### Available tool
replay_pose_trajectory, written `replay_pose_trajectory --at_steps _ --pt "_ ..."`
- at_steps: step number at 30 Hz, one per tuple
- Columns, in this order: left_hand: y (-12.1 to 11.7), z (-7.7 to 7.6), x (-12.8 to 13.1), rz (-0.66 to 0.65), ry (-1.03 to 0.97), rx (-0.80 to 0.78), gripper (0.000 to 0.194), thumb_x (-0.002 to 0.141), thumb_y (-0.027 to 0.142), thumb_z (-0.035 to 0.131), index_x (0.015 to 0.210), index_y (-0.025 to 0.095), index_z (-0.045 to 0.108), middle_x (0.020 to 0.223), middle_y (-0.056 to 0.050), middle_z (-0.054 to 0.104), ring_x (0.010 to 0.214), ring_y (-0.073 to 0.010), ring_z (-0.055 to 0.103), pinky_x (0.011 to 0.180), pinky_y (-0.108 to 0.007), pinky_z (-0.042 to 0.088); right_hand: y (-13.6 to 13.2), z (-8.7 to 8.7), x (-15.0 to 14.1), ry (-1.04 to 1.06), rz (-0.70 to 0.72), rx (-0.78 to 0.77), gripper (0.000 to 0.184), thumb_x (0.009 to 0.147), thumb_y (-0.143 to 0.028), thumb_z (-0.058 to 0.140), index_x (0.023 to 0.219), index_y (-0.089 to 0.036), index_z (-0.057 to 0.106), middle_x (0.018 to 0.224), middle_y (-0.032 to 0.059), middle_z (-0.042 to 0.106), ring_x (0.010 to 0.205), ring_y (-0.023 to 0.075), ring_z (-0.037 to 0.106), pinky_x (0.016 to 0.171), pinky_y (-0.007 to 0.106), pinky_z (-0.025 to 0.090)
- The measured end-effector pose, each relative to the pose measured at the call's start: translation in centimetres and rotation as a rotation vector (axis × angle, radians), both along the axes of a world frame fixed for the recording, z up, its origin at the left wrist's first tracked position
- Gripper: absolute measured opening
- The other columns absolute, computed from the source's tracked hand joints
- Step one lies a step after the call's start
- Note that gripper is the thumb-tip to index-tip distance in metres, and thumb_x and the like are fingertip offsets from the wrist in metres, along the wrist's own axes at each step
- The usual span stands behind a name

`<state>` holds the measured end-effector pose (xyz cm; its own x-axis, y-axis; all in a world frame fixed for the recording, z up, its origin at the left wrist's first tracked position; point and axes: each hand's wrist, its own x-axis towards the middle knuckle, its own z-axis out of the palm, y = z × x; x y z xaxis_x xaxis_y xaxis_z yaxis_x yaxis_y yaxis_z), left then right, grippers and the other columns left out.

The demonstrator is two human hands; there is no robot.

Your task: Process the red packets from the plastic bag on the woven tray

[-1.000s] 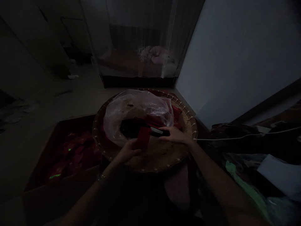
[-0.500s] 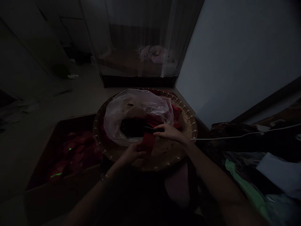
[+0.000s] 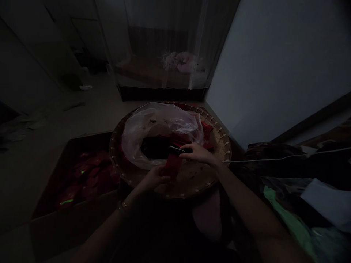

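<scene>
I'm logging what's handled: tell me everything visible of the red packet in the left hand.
The red packet looks flat, tilted and roughly rectangular, material too dim to tell. The left hand grips its lower left above the woven basket. Its top is just below the black tool in the right hand; contact is unclear.

The left hand [image 3: 153, 179] is partly hiding the tray's near-left edge [image 3: 129, 181], the right hand [image 3: 196, 152] a black object [image 3: 174, 149].
</scene>
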<state>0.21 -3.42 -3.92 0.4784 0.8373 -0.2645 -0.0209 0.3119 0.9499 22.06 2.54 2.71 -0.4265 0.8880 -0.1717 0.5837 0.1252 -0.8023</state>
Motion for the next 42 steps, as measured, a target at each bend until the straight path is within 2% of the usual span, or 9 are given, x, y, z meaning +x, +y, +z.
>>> replay_pose_trajectory --at_steps 12,20,25,28,31,34,37,40,42 --pt "0.0 -0.2 -0.1 0.001 -0.005 -0.026 0.044 0.056 0.017 0.077 0.098 0.011 0.065 0.093 -0.008 0.07 0.086 -0.0252 0.065 0.076 -0.035 0.052 -0.2 0.1 -0.4 0.005 -0.012 0.08 0.036 0.071 -0.038 0.066 0.097 -0.014 0.069 0.078 0.0029 0.066 0.064 0.0125 0.055 0.055 0.022 0.039" --pt "-0.2 0.1 0.0 0.005 0.006 -0.039 0.043 0.057 0.015 0.075 0.099 0.011 0.066 0.091 -0.008 0.07 0.084 -0.0249 0.066 0.074 -0.034 0.052 -0.5 0.1 -0.5 0.021 -0.037 -0.01 0.037 0.072 -0.038 0.065 0.099 -0.013 0.066 0.069 0.0014 0.062 0.054 0.0099 0.051 0.049 0.021 0.036" --pt "-0.1 0.4 -0.3 0.024 -0.054 -0.046 0.045 0.056 0.014 0.076 0.1 0.012 0.066 0.095 -0.009 0.07 0.087 -0.0267 0.065 0.074 -0.036 0.052 -0.6 0.3 0.8 0.027 -0.019 -0.056 0.044 0.071 -0.042 0.067 0.104 -0.013 0.063 0.085 0.0048 0.066 0.068 0.0138 0.058 0.06 0.023 0.043" --pt "0.0 0.3 -1.1 0.075 -0.049 -0.055 0.048 0.055 0.015 0.076 0.101 0.013 0.066 0.099 -0.01 0.069 0.089 -0.0266 0.065 0.074 -0.035 0.052 -0.8 0.2 2.7 -0.063 0.162 -0.091 0.047 0.07 -0.047 0.066 0.104 -0.015 0.064 0.091 0.0051 0.067 0.079 0.0177 0.061 0.067 0.025 0.045" --pt "0.2 0.3 -2.1 0.143 -0.037 -0.056 0.052 0.056 0.019 0.077 0.105 0.014 0.063 0.101 -0.009 0.068 0.088 -0.0241 0.065 0.072 -0.032 0.053 -1.3 -1.0 4.2 -0.174 0.298 -0.071 0.049 0.069 -0.046 0.068 0.107 -0.016 0.064 0.102 0.0055 0.066 0.092 0.0208 0.06 0.077 0.027 0.045" --pt "0.4 0.3 -2.7 0.199 -0.033 -0.041 0.052 0.056 0.021 0.078 0.105 0.013 0.062 0.099 -0.008 0.068 0.084 -0.0211 0.065 0.069 -0.03 0.053 -2.1 -3.1 4.2 -0.326 0.329 -0.092 0.05 0.064 -0.04 0.072 0.108 -0.016 0.064 0.104 0.0069 0.066 0.091 0.0228 0.06 0.077 0.029 0.045" --pt "0.3 0.4 -2.6 0.22 -0.035 -0.055 0.055 0.054 0.02 0.079 0.106 0.012 0.061 0.093 -0.007 0.068 0.077 -0.0184 0.065 0.066 -0.027 0.052 -2.5 -4.6 2.9 -0.428 0.35 -0.093 0.048 0.06 -0.035 0.075 0.103 -0.014 0.066 0.1 0.0093 0.068 0.086 0.0245 0.061 0.072 0.03 0.044" --pt "0.1 0.6 -2.4 0.253 -0.054 -0.08 0.056 0.052 0.018 0.08 0.105 0.011 0.062 0.089 -0.007 0.069 0.074 -0.0179 0.065 0.064 -0.027 0.052 -2.2 -4.4 1.4 -0.377 0.296 -0.027 0.033 0.072 -0.037 0.065 0.095 -0.014 0.067 0.093 0.0088 0.069 0.08 0.0224 0.062 0.068 0.029 0.043" --pt "0.0 0.9 -2.7 0.374 -0.082 -0.056 0.051 0.052 0.019 0.08 0.1 0.011 0.063 0.084 -0.005 0.069 0.072 -0.0178 0.065 0.063 -0.026 0.052 -1.8 -3.0 1.0 -0.278 0.246 0.041 0.027 0.082 -0.036 0.054 0.092 -0.015 0.067 0.089 0.0071 0.069 0.078 0.0198 0.061 0.068 0.027 0.043"
